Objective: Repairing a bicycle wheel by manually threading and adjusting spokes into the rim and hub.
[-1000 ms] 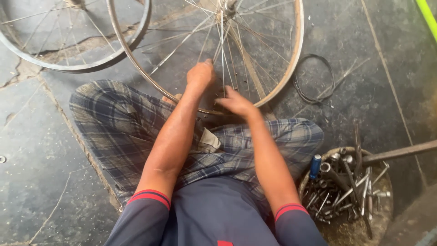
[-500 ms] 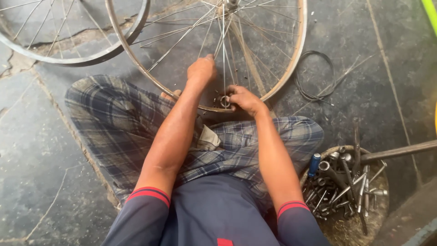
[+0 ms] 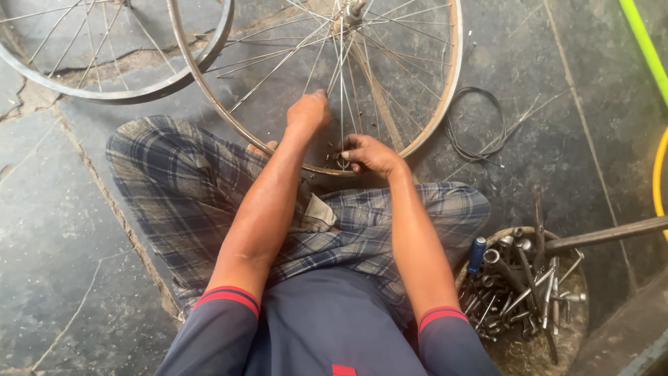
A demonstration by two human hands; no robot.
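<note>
On lap, over plaid cloth: steadying silver spoked bicycle wheel rim (image 3: 445, 104) w/ left hand (image 3: 309, 111), fingers curled round spokes; right hand (image 3: 369, 153) pinching spoke nipple at rim. Spokes mostly laced, tightening seemingly ongoing.

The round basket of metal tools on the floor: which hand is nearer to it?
Right. The right hand grips the silver spoked wheel rim up and left of the basket of metal tools; the left hand is farther left, among the spokes.

The left hand (image 3: 309, 111) has risen along the spokes, while the right hand (image 3: 367, 153) dropped to the wheel rim (image 3: 445, 104).
</note>
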